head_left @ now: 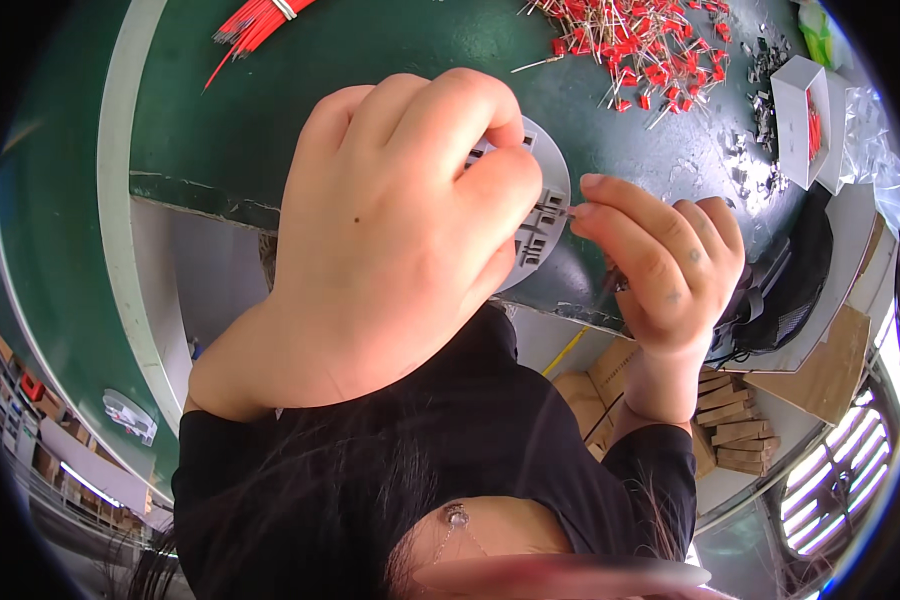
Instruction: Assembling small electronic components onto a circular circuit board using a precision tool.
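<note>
Grey plate (552, 165), mid-frame, visible part elongated top-to-bottom, is overlapped by left hand (400, 215), grip can't be told; left-pointing tiny piece (572, 211) pinched by right hand (667, 255).

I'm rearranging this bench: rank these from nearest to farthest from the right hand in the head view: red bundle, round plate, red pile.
1. Round plate, just left of the right hand.
2. Red pile, toward the top.
3. Red bundle, upper left.

No text, number or sign can be read here.
</note>
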### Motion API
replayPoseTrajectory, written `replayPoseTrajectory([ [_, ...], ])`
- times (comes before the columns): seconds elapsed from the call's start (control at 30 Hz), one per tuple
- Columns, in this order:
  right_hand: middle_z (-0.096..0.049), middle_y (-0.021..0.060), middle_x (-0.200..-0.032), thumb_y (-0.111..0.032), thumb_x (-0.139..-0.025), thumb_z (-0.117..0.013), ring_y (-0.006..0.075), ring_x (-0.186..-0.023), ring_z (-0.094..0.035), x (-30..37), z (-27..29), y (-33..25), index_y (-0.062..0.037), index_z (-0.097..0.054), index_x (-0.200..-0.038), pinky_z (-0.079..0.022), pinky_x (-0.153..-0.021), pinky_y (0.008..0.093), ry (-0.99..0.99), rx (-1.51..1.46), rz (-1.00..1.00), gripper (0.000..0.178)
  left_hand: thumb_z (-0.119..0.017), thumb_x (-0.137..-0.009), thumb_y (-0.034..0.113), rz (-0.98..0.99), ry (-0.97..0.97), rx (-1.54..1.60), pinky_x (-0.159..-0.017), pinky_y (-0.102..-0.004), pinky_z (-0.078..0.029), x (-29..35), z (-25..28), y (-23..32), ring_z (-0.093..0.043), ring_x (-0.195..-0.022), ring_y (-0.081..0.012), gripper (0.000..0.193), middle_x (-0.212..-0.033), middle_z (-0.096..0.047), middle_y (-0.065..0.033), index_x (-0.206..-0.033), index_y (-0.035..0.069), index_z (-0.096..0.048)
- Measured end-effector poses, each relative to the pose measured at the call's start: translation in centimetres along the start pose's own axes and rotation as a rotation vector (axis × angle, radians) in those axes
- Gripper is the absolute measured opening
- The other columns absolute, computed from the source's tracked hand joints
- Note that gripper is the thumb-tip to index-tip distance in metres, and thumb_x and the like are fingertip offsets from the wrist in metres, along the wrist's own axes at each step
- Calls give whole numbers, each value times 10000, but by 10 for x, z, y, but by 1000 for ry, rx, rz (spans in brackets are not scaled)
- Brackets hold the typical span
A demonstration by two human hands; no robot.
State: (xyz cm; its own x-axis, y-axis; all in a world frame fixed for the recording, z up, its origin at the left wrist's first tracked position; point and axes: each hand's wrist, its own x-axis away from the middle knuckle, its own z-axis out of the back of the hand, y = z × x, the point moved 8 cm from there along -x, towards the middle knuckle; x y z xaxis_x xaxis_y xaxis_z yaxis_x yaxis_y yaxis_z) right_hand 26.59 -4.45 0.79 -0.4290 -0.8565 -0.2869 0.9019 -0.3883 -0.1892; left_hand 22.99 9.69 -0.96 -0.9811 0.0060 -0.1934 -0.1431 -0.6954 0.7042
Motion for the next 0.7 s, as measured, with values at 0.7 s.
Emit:
replayPoseTrajectory([
  [0.7,-757,-11,-1028,-115,-740,-686,107,-522,-466,-6,5,-4,-162,-698,-985,-325,-520,277,-20,55,112,250,-737,-577,-47,-21,26,-22,-719,-357,-442,1,-1,-2,-577,-741,-189,269,-1015,-617,-2,-743,98,-582],
])
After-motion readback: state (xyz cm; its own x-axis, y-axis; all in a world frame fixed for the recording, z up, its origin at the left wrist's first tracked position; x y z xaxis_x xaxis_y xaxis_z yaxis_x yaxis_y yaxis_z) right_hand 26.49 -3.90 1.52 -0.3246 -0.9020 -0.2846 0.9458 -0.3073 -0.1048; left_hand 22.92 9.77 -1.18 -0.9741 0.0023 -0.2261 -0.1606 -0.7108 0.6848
